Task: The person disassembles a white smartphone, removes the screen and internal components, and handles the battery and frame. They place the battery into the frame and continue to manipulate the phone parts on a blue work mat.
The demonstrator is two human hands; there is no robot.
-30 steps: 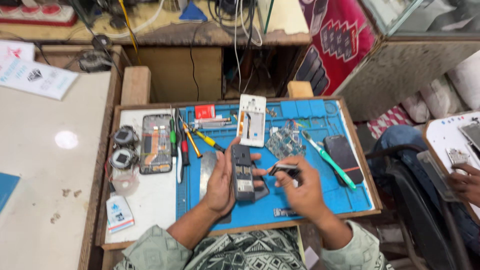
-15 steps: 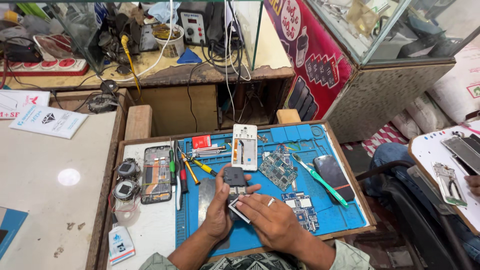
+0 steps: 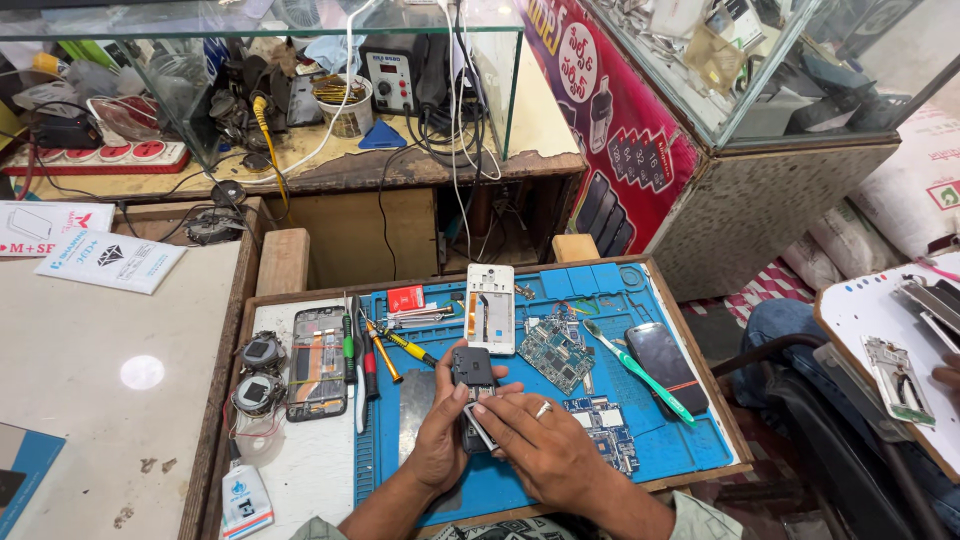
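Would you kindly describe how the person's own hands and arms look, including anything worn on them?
Both hands are bare, without gloves. The right hand wears a plain pale ring on one finger. The left hand shows no ring or watch. Both forearms are uncovered; light patterned sleeves begin near the elbows.

Green toothbrush [image 3: 638,371] — perhaps 2 circuit boards [image 3: 556,349]
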